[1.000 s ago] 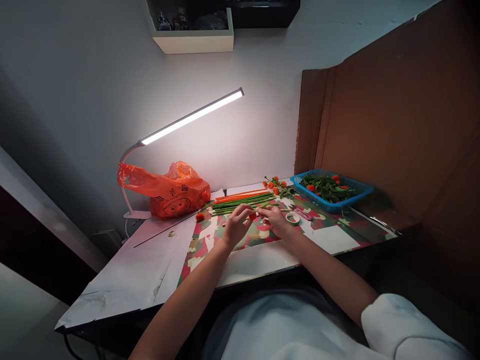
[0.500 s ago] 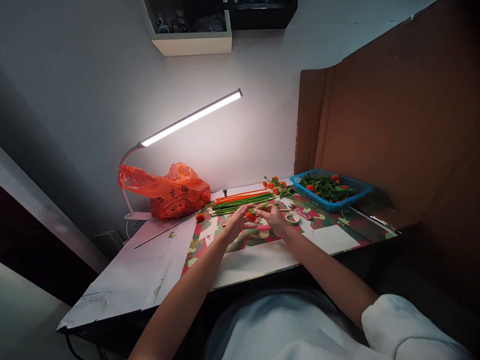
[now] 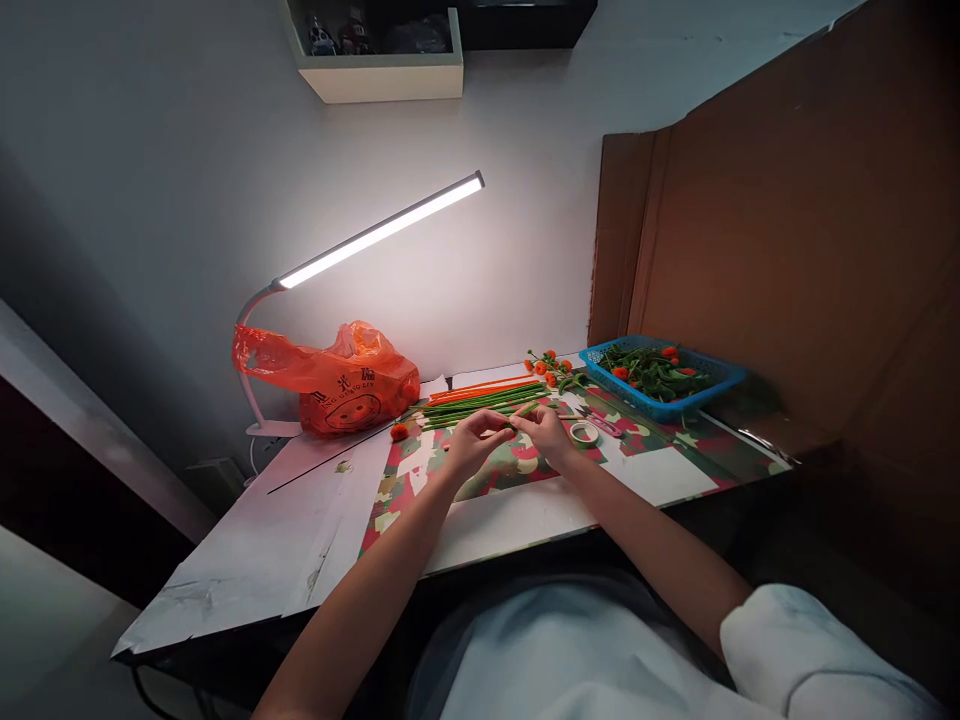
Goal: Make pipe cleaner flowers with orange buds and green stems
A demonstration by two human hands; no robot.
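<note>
My right hand (image 3: 547, 436) pinches a green stem (image 3: 527, 408), whose end sticks up past the fingertips. Close against it, my left hand (image 3: 476, 442) has its fingers curled in, and its fingertips meet the same stem. The orange flower head is mostly hidden behind my left fingers. Just beyond both hands lie several green-wrapped sticks (image 3: 487, 400) in a row. A roll of tape (image 3: 584, 433) lies right of my right hand, with pink-handled scissors (image 3: 606, 426) beside it.
An orange plastic bag (image 3: 360, 385) stands at the left by a lit desk lamp (image 3: 382, 232). One orange flower (image 3: 399, 432) and a thin dark stick (image 3: 322, 465) lie nearby. Orange flowers (image 3: 551, 368) lie at the back. A blue basket (image 3: 667, 408) of leafy flowers sits right, before a cardboard panel (image 3: 765, 280).
My left hand's spread fingers have closed in to the stem beside my right fingers. The orange flower head, visible between the hands before, is now mostly covered.
</note>
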